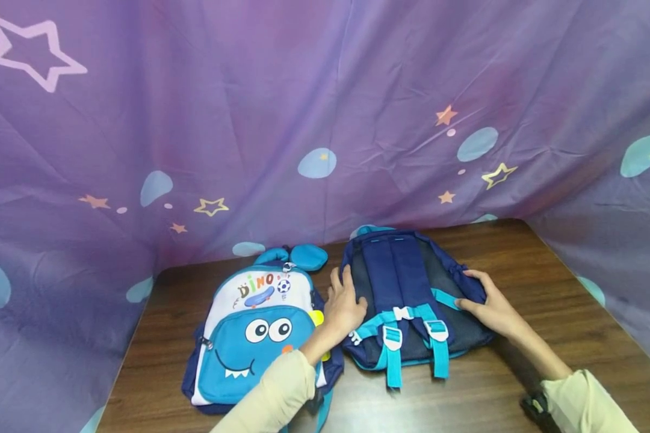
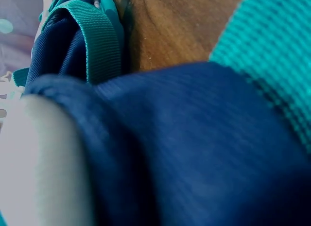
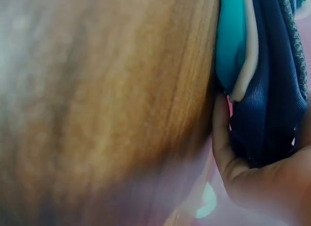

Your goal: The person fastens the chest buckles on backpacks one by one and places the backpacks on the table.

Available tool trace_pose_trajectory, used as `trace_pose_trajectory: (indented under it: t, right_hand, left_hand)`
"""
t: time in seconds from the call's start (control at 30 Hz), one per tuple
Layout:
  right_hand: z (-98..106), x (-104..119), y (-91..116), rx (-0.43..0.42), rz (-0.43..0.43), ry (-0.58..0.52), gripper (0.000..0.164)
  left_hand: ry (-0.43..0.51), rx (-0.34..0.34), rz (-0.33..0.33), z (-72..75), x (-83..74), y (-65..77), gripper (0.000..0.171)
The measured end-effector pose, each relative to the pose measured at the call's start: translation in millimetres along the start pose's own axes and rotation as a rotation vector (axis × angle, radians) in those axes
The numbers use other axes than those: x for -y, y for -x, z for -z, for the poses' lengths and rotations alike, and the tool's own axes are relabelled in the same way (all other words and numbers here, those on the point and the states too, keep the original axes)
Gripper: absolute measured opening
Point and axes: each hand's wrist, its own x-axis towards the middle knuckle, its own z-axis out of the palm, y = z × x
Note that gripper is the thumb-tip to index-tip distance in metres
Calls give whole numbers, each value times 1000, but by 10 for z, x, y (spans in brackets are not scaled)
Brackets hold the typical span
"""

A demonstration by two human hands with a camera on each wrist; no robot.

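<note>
At lower right of the frame, the right hand grips the side of a navy backpack, which lies lower centre-right, turquoise straps up; the left hand touches its other edge, and whether those fingers close, I can't tell. Just beside it, lower left of centre, a blue-and-white Dino backpack! Beneath both, a dark wood-grain table; above, creased purple star-print curtain fills the upper frame.
</note>
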Motion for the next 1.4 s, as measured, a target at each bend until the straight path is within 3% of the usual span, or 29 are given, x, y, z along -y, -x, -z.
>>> trace_pose_trajectory:
  t: [0.13, 0.23, 0.3, 0.4, 0.5, 0.6, 0.87, 1.03, 1.3, 1.4]
  right_hand:
    - [35, 30, 31, -8, 14, 129, 72]
    - [33, 131, 40, -112, 121, 254, 65]
    - [3, 237, 44, -192, 214, 293, 58]
    - [-88, 404, 68, -237, 345, 312, 48]
    - [-213, 567, 111, -165, 429, 344, 42]
    - [-333, 681, 135, -80, 482, 410, 40]
    - [-525, 765, 106, 74, 529, 561, 36]
    - [-550, 752, 108, 101, 558, 596, 26]
    - [-488, 768, 69, 71, 646, 540, 21]
    - [-446, 784, 46, 53, 673, 524, 22]
  left_hand:
    - [27, -42, -111, 43, 5, 23, 62]
    - [90, -98, -245, 151, 25, 50, 43]
    - [95, -99, -342, 250, 53, 100, 35]
    - [-86, -32, -484, 374, 118, 232, 35]
    - [-349, 61, -594, 439, 186, 399, 45]
    - [-486, 80, -620, 436, 211, 504, 44]
    - [-497, -47, -602, 390, 268, 560, 22]
    - [-353, -105, -620, 380, 283, 554, 20]
    - [176, -102, -543, 365, 224, 495, 24]
    - [312, -120, -543, 357, 192, 461, 28]
